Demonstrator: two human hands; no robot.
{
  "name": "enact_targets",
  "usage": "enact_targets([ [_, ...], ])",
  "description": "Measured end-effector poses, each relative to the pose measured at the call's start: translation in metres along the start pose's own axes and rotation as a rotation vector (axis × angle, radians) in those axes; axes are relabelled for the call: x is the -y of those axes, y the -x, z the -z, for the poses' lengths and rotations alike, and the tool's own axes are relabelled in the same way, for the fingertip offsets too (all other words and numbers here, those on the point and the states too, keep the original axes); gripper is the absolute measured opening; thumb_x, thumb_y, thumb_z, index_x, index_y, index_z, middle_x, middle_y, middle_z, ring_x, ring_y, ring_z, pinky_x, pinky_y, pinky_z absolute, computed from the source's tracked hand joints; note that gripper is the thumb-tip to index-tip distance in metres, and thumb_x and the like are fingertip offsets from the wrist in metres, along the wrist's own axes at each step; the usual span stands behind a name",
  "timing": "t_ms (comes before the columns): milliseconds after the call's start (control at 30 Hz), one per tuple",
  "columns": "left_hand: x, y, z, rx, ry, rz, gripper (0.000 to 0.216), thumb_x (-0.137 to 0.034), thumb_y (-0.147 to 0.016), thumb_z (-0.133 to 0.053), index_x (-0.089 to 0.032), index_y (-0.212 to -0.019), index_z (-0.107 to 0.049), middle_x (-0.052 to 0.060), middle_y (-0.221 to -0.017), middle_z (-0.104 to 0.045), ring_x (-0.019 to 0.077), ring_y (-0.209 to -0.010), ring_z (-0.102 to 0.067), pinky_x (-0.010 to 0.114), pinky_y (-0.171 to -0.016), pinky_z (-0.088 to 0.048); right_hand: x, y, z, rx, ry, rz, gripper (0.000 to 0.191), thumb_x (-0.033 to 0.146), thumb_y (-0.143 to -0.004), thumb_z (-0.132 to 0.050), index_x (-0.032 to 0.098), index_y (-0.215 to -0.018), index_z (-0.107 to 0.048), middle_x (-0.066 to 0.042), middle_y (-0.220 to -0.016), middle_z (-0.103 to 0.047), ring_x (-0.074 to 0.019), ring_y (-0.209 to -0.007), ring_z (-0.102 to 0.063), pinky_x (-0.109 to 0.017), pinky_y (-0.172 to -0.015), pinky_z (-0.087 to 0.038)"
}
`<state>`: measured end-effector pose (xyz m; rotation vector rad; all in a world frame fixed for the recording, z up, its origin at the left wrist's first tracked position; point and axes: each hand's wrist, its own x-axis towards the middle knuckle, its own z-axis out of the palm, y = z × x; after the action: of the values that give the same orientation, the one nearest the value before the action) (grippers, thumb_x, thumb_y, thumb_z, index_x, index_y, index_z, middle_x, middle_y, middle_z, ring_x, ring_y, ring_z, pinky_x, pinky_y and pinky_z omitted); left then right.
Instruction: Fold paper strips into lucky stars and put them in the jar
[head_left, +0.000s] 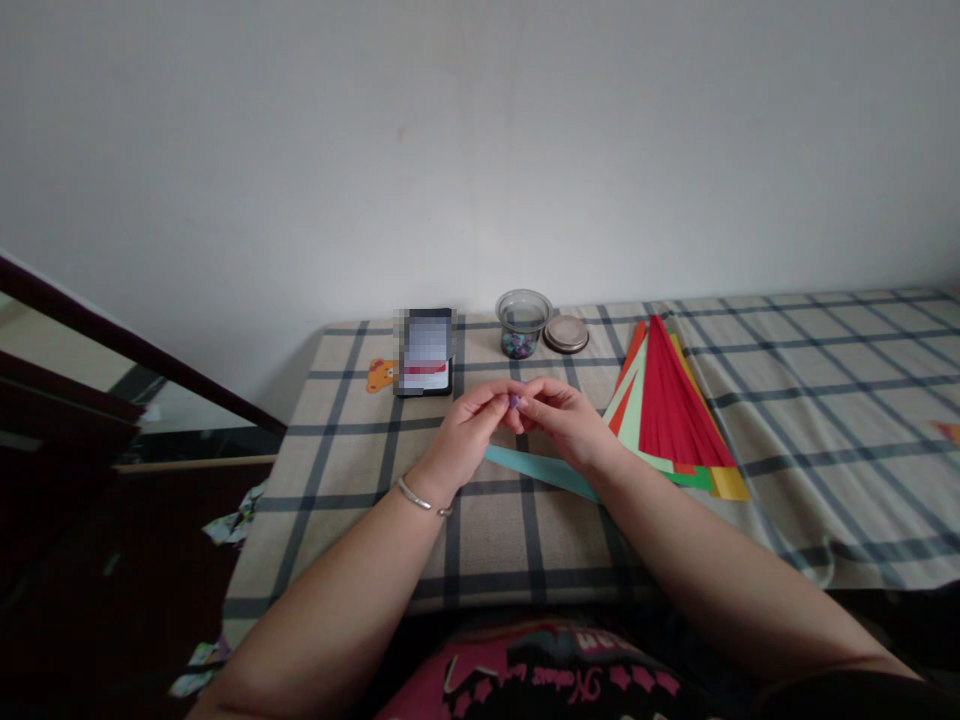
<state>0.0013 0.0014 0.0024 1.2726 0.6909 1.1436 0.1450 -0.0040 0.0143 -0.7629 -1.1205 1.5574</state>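
My left hand (pixel 478 420) and my right hand (pixel 561 412) meet above the table, fingertips touching. Between their pinched thumbs and forefingers is a small purple folded paper piece (pixel 514 400), mostly covered by the fingers. Below the hands a light blue paper strip (pixel 540 468) lies flat on the cloth, its right end passing behind my right forearm. To the right is a fanned stack of paper strips, with red strips (pixel 673 400) on top and green, orange and yellow ones around them.
A clear plastic jar (pixel 523 318) with small coloured pieces inside stands near the wall, its round lid (pixel 567 333) beside it. A phone or tablet (pixel 427 352) with a blurred screen is at the left. Checked cloth (pixel 345 470) covers the table.
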Motion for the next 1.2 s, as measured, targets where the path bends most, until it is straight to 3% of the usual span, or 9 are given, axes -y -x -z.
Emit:
enact_targets([
  [200, 0.001, 0.001, -0.002, 0.089, 0.023, -0.045, 0.024, -0.037, -0.09, -0.054, -0.02, -0.1, -0.067, -0.004, -0.06, -0.048, 0.0097, -0.059, -0.049, 0.025, -0.063, -0.045, -0.002, -0.001, 0.0, 0.044, -0.043, -0.018, 0.03, 0.043, -0.067, -0.078, 0.019, -0.068, -0.061, 0.002, -0.058, -0.067, -0.0126, -0.055, -0.061, -0.027, -0.057, -0.047],
  [433, -0.003, 0.002, -0.002, 0.012, -0.088, -0.062, 0.026, -0.038, -0.09, -0.054, -0.022, -0.111, -0.057, -0.004, -0.066, -0.053, 0.0092, -0.059, -0.051, 0.023, -0.06, -0.044, -0.002, -0.001, 0.002, 0.03, 0.014, 0.0, 0.031, 0.046, -0.067, -0.077, 0.018, -0.068, -0.063, 0.001, -0.062, -0.067, -0.0122, -0.057, -0.06, -0.027, -0.057, -0.045],
  [633, -0.008, 0.003, -0.004, -0.032, -0.25, -0.146, 0.021, -0.039, -0.091, -0.052, -0.018, -0.093, -0.058, -0.002, -0.072, -0.055, 0.0089, -0.06, -0.053, 0.022, -0.06, -0.045, -0.004, -0.002, 0.004, 0.007, 0.042, 0.001, 0.029, 0.045, -0.069, -0.077, 0.019, -0.069, -0.065, 0.002, -0.061, -0.064, -0.0105, -0.057, -0.054, -0.025, -0.057, -0.04],
  [1200, -0.008, 0.004, -0.002, 0.009, -0.257, -0.161, 0.022, -0.035, -0.091, -0.054, -0.017, -0.102, -0.059, 0.005, -0.097, -0.065, 0.0087, -0.069, -0.06, 0.022, -0.066, -0.052, -0.003, -0.002, 0.002, -0.069, 0.077, 0.017, 0.029, 0.043, -0.07, -0.075, 0.018, -0.071, -0.062, 0.002, -0.062, -0.063, -0.0105, -0.059, -0.055, -0.026, -0.06, -0.041],
])
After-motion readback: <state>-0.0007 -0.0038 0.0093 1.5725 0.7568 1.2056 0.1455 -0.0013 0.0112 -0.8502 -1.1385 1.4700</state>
